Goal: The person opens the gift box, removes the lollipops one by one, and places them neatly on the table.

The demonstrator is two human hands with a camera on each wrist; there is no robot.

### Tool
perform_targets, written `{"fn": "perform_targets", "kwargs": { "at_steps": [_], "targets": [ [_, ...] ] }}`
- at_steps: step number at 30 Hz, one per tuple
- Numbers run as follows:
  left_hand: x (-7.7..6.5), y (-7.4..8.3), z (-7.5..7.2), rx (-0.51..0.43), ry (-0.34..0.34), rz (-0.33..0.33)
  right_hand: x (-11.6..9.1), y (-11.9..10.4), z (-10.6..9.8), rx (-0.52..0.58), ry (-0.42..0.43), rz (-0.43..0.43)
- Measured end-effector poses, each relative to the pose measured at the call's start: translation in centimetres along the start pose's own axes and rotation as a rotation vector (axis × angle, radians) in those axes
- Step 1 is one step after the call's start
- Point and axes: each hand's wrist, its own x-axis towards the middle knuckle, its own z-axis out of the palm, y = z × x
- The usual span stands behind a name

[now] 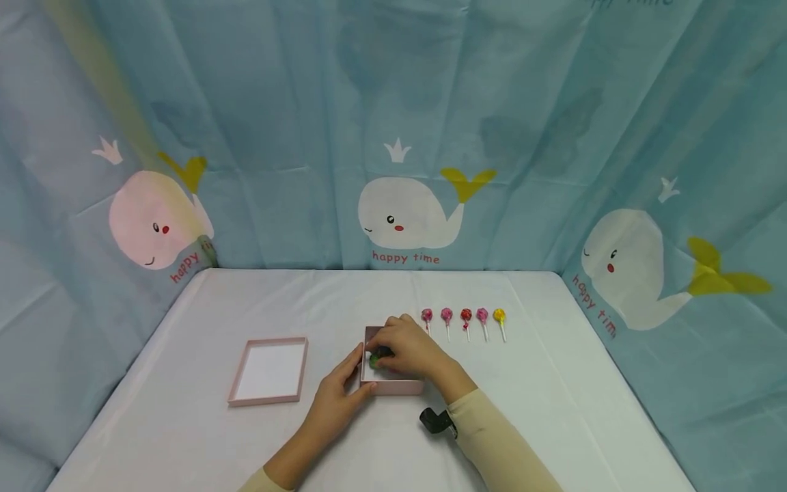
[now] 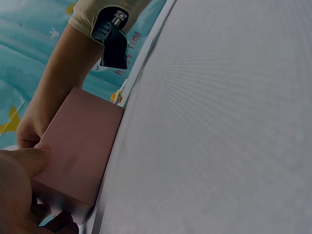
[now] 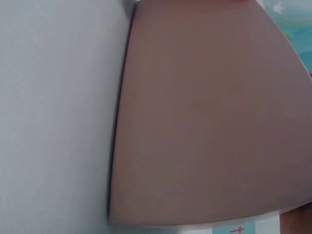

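Note:
An open pink box point(image 1: 398, 388) stands on the white table. My left hand point(image 1: 335, 400) grips its near left corner, thumb on the front wall and fingers along the left side; in the left wrist view the same hand point(image 2: 19, 180) holds the box point(image 2: 80, 146). Reaching in over the box's rim, my right hand point(image 1: 408, 345) pinches a green lollipop point(image 1: 374, 360), its stick hidden from view. In the right wrist view a wall of the box point(image 3: 209, 117) fills most of the picture, and the fingers are out of sight.
Left of the box lies a shallow pink lid point(image 1: 270, 369) with a white inside. Several lollipops point(image 1: 466, 315), pink, red and yellow, lie in a row behind and to the right. A black camera point(image 1: 436, 420) sits at the right wrist. A blue whale-print curtain point(image 1: 277, 137) encloses the table.

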Motion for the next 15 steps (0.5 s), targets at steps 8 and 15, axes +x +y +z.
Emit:
{"fn": "perform_targets", "kwargs": {
  "at_steps": [8, 15],
  "targets": [
    [0.12, -0.06, -0.04, -0.012, -0.016, -0.024, 0.17, -0.13, 0.12, -0.082, -0.042, -0.019],
    [0.17, -0.15, 0.01, -0.02, -0.016, -0.021, 0.26, -0.13, 0.24, -0.115, -0.065, -0.038]
  ]
}}
